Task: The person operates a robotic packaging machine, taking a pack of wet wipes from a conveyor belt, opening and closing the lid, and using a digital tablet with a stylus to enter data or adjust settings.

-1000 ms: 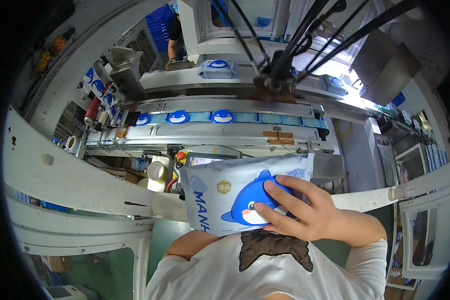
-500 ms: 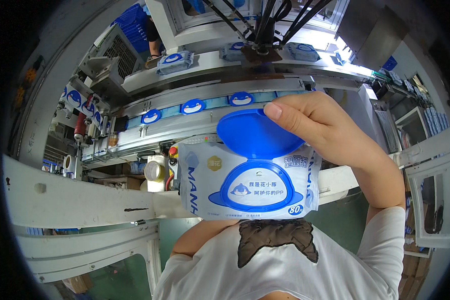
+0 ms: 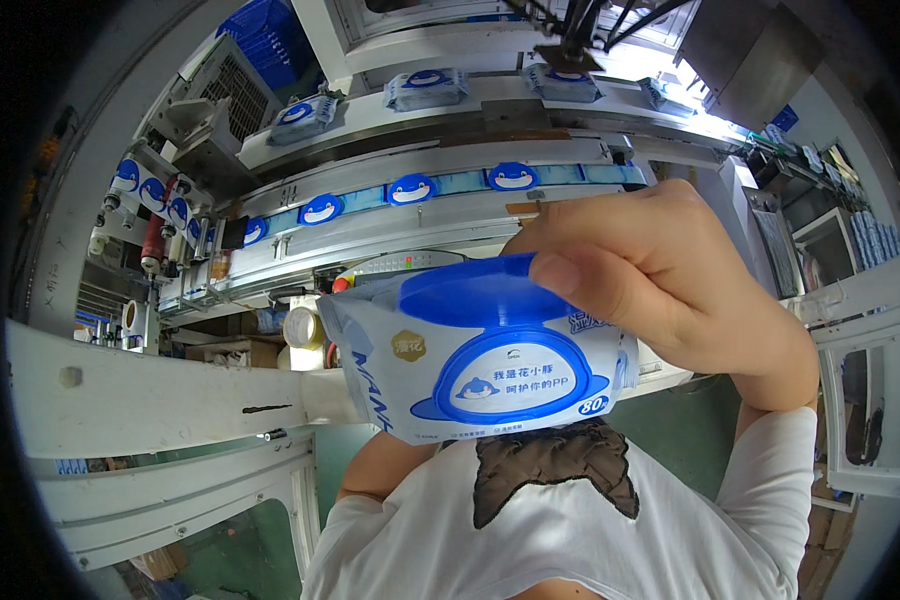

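Observation:
A white and pale-blue pack of wet wipes (image 3: 515,375) is held up in front of my chest, slightly tilted. Its blue flip lid (image 3: 470,292) stands raised on its hinge above the blue-rimmed oval opening, where a white printed label shows. Thumb and fingers of my right hand (image 3: 650,265) pinch the lid's right edge. My left forearm (image 3: 382,468) runs up behind the pack; the left hand itself is hidden there, so its grip cannot be seen.
Beyond the pack, a conveyor (image 3: 370,195) carries several blue whale-faced lids (image 3: 411,188). Behind it, several wipe packs (image 3: 426,88) lie on a white belt beneath a black machine arm (image 3: 570,50). A white frame beam (image 3: 170,400) crosses at left; a blue crate (image 3: 263,40) stands far left.
My right hand has tipped the lid, which now looks narrower, and the pack has tilted. The whale-faced lids have advanced rightward along the conveyor. The machine arm has shifted right.

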A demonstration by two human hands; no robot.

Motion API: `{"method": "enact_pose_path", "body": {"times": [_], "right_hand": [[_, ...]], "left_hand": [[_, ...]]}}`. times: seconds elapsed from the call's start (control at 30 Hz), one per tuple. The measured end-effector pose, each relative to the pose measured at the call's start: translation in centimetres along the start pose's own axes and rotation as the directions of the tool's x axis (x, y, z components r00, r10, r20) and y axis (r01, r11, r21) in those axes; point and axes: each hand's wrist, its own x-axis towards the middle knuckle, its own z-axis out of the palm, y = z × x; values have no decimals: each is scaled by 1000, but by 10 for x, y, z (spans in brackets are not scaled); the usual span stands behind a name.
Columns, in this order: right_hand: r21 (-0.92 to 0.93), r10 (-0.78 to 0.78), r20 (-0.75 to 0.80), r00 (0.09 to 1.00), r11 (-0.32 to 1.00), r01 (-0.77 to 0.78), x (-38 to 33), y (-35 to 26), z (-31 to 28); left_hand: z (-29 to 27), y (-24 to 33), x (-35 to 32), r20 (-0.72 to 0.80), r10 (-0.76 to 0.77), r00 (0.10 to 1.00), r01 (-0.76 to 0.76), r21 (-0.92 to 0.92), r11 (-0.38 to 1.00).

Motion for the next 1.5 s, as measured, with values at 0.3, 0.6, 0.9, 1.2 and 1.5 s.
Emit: {"method": "enact_pose_path", "body": {"times": [0.3, 0.6, 0.9, 1.2, 1.5], "right_hand": [[-362, -217, 2, 976, 910, 203, 3, 27, 40], [-133, -30, 11, 999, 991, 31, -7, 125, 133], [-496, 501, -112, 858, 720, -485, -146, 201, 200], [-505, 495, -194, 847, 690, -519, -123, 187, 199], [-452, 578, -164, 799, 676, -582, -136, 194, 199]], "left_hand": [[-6, 1, -6, -144, 141, 980, -145, -18, 989], [-62, 60, 69, -580, 241, 778, -270, 38, 962], [-269, 136, 320, -726, 53, 686, -65, 11, 998], [-362, 167, 456, -846, 230, 481, 164, 344, 925], [-260, 167, 381, -764, 122, 633, 22, 175, 984]]}}
